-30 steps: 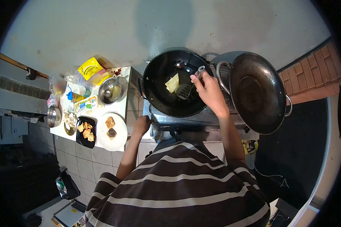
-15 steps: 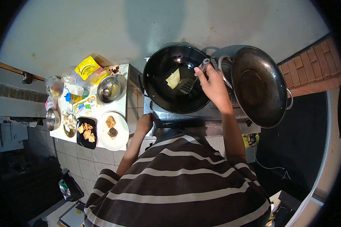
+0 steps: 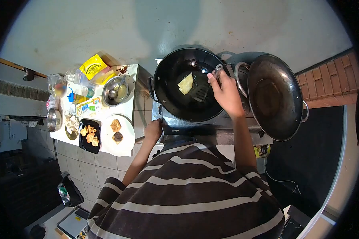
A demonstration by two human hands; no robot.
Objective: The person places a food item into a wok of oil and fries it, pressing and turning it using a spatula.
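Note:
My right hand [image 3: 228, 93] is closed round the handle of a slotted spatula [image 3: 200, 93], its blade low inside the black wok [image 3: 175, 105]. A pale, folded piece of dough [image 3: 186, 84] lies in the wok, just left of the blade with a small gap between them. The wok rests on the stove [image 3: 187, 126]. At the stove's front left corner, my left hand [image 3: 152, 130] is closed in a fist against the edge. Whatever its fingers grip there is hidden.
A large second pan [image 3: 267, 99] leans to the wok's right. Left, a white table [image 3: 133, 87] holds a plate [image 3: 121, 149] with two browned pieces, a black tray [image 3: 83, 144] of fried pieces, a metal bowl [image 3: 125, 95] with a ladle, and a yellow pouch [image 3: 95, 67].
The spatula blade has shifted slightly right and towards me, away from the dough piece. My left hand stays at the stove corner. The whole view has tilted a little.

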